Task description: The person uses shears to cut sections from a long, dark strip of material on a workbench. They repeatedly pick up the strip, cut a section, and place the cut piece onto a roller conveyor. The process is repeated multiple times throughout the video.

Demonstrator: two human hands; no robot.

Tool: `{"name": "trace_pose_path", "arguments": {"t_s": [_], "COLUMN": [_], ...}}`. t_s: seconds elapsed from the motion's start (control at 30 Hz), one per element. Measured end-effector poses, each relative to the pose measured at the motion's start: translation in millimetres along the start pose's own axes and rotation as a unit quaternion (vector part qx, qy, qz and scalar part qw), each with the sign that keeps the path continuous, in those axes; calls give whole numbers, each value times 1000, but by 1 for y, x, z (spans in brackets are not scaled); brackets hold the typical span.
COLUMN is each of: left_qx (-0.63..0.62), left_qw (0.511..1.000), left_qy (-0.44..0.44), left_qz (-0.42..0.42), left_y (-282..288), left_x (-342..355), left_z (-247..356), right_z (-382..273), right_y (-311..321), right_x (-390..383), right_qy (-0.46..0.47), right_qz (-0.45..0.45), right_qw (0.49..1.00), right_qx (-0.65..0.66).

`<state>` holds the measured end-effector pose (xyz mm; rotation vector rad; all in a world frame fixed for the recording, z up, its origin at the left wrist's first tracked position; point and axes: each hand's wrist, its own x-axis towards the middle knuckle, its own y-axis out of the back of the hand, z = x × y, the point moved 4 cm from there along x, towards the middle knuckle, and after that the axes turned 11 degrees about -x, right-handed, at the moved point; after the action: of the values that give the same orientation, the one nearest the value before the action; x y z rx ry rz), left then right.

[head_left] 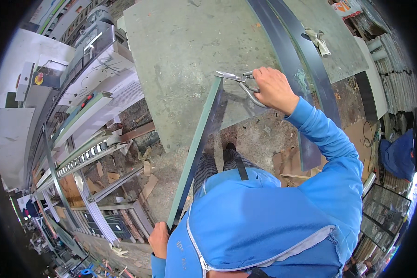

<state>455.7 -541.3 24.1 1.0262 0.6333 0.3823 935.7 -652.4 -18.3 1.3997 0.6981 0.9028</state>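
My right hand (274, 87) is wrapped around the handles of metal snips (240, 78) at the upper centre. Their grey handles stand apart. The jaws lie at the far end of a long, narrow metal profile (195, 146), which has a pale green edge and a dark side. Whether the jaws touch that end, I cannot tell. At the lower left, my left hand (159, 238) closes its fingers around the near end of this profile. The profile runs slantwise along my left side, its far end over a large grey-green board (190, 41).
Two long dark curved-looking strips (282, 51) lie on the board at the right. A pale work glove (318, 42) rests beside them. A machine (97, 69) with a red stop button stands at the left, above racks of metal profiles (95, 208). Cardboard scraps (149, 185) litter the floor.
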Motion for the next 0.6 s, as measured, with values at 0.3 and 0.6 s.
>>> {"name": "trace_pose_path", "arguments": {"t_s": [0.3,0.6], "left_qx": [15,43], "left_qw": [1000,999], "left_qy": [23,-12], "left_qz": [-11,23], "left_y": [-6,-14], "left_x": [1,-4], "left_z": [-4,-13], "right_z": [4,13], "right_y": [-2,-14], "right_x": [-1,-4], "right_qy": [31,79], "right_qz": [-31,-28], "right_qw": [999,996], "right_qx": [22,17]}}
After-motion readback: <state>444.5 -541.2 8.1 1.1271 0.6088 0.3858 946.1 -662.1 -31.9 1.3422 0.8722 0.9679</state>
